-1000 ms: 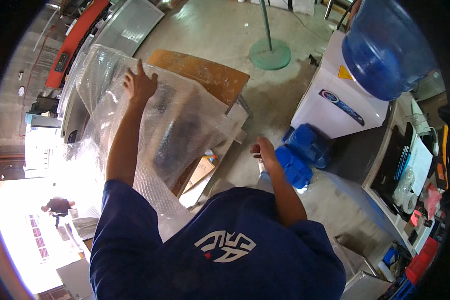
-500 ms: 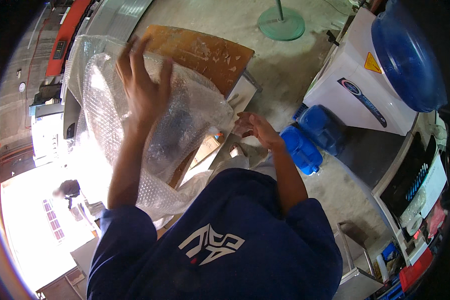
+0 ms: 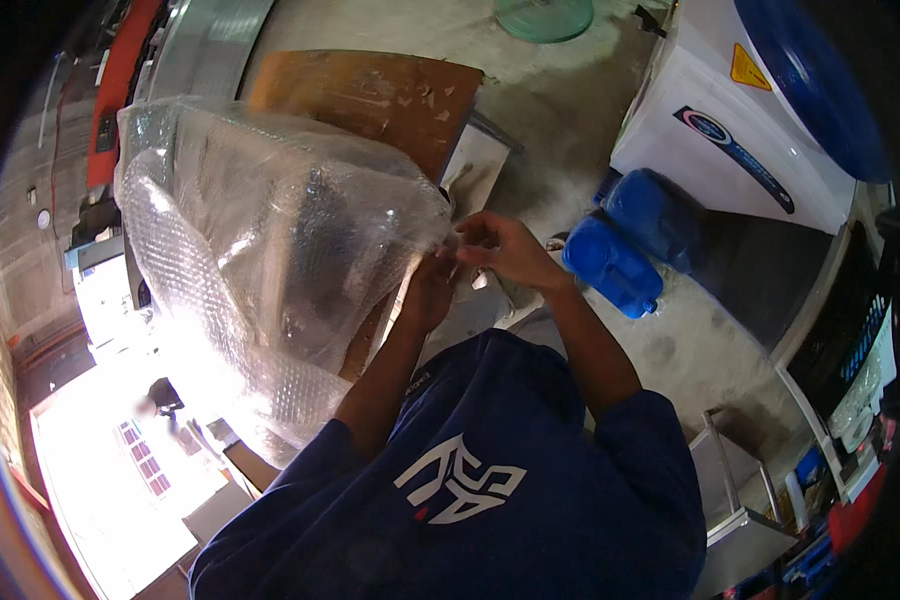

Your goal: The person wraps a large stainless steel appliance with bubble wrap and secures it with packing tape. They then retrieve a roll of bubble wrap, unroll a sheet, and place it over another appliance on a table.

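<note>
A large sheet of clear bubble wrap point(image 3: 300, 220) lies draped over a bulky item, whose dark shape shows only dimly through it. At the wrap's right corner my two hands meet. My right hand point(image 3: 510, 252) is closed, its thumb and fingers pinched together at the tips. Just below and left of it, my left hand point(image 3: 430, 288) is raised with its fingers drawn together, partly covered by the right fingers. Whatever lies between the fingertips is too small to make out.
A worn brown board point(image 3: 370, 100) sticks out beyond the wrap. Blue water jugs point(image 3: 615, 265) stand on the floor at the right, beside a white dispenser point(image 3: 720, 140) topped by a big blue bottle point(image 3: 820, 80). A green round base point(image 3: 545, 15) is at the far edge.
My left hand has come down from above the bubble wrap to meet the right hand at its corner. My right hand has gone from loosely spread to pinched. The view has shifted slightly.
</note>
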Available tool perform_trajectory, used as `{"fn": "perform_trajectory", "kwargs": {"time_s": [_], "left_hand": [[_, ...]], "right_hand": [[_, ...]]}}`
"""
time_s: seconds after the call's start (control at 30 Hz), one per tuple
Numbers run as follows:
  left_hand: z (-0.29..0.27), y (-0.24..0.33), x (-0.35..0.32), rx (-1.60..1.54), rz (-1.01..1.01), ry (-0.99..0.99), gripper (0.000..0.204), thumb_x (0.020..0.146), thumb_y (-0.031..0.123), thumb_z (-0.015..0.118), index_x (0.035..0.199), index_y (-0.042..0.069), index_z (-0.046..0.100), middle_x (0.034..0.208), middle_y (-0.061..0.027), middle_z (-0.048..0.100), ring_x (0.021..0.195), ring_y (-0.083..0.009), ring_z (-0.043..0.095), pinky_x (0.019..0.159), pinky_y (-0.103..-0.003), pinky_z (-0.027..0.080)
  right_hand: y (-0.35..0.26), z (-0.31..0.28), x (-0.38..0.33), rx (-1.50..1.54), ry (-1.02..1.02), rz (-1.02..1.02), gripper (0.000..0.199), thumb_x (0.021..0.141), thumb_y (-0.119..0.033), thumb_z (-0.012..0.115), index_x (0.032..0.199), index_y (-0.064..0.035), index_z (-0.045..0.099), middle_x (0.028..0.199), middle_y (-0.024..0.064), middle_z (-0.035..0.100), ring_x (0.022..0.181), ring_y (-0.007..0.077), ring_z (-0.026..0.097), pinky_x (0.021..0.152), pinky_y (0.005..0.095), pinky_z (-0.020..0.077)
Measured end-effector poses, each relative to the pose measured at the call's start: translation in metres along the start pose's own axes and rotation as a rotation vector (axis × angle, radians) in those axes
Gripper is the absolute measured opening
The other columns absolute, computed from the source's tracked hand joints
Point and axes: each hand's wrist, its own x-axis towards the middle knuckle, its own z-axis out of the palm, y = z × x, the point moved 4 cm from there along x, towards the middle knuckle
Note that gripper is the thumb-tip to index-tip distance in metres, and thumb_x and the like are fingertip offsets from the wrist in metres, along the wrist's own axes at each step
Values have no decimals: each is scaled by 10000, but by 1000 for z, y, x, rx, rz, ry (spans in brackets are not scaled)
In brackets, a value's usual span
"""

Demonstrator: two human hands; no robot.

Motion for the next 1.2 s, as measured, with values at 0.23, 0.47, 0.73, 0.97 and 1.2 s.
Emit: {"fn": "perform_trajectory", "kwargs": {"time_s": [0.23, 0.47, 0.73, 0.97, 1.2], "left_hand": [[41, 47, -3, -305, 173, -209, 377, 972, 252, 515, 1295, 64, 569, 1405, -137, 521, 1357, -274, 427, 1160, -439, 289], [20, 56, 19, -450, 201, -116, 392, 1019, 274, 451, 1326, 38, 518, 1341, -152, 551, 1221, -261, 532, 1032, -383, 443], [2, 88, 26, -836, 96, -124, 422, 1044, 201, 368, 1395, -24, 433, 1427, -206, 465, 1315, -306, 442, 1112, -410, 349], [-3, 92, 10, -1339, 39, -99, 462, 1059, 230, 254, 1385, -46, 430, 1421, -200, 459, 1303, -327, 450, 1121, -435, 336], [3, 95, 8, -2472, -69, -325, 466, 1028, 219, 281, 1413, -23, 384, 1429, -190, 440, 1318, -306, 432, 1140, -442, 310]], "right_hand": [[-7, 5, -4, 54, 90, 72, 305, 872, -192, 755, 1095, -21, 634, 906, 22, 652, 829, 83, 610, 730, 257, 510], [-16, 4, -4, -6, 136, -26, 265, 903, -227, 714, 1037, -6, 653, 933, 93, 671, 840, 162, 614, 761, 335, 496], [-8, -2, 1, -23, 185, 86, 242, 900, -219, 718, 1006, -12, 651, 913, 102, 684, 841, 175, 644, 757, 345, 510], [45, 6, 37, -21, 239, -51, 271, 886, -242, 724, 997, -9, 642, 899, 133, 687, 844, 199, 666, 744, 358, 507], [72, 22, 101, -118, 268, -70, 283, 867, -240, 717, 1020, -13, 643, 925, 146, 690, 868, 230, 668, 778, 378, 505]]}}
